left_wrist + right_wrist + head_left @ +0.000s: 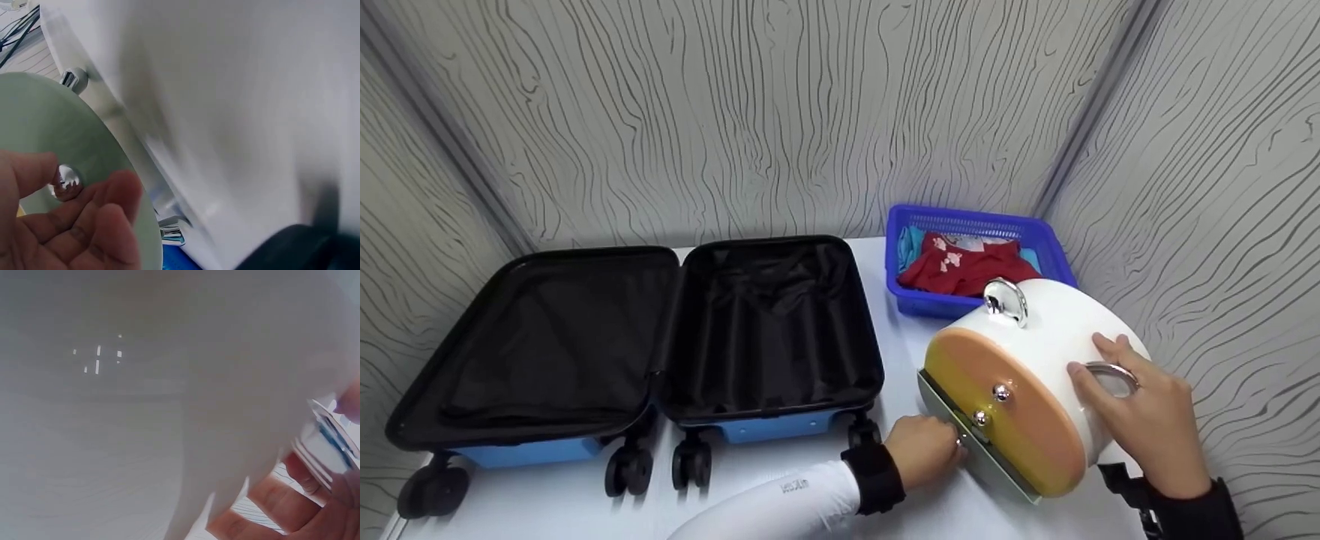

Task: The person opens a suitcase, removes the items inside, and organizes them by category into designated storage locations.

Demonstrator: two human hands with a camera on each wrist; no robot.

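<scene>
A white rounded container (1061, 319) with chrome ring handles stands at the right in the head view. Its oval front (1020, 375) is orange and yellow with two chrome knobs, and a green panel (997, 461) stands out from the lower front edge. My left hand (926, 448) is at this panel. In the left wrist view, the thumb and fingers pinch a chrome knob (68, 183) on the green surface. My right hand (1155, 420) grips the near side ring handle (334, 441), with fingertips against the white body. The container's inside is hidden.
An opened blue suitcase (780, 427) with black lining lies at the left, wheels towards me. Behind the container stands a blue plastic basket (934, 306) with a red garment (979, 270) and turquoise cloth (910, 244). Wood-patterned walls (735, 120) enclose the white table.
</scene>
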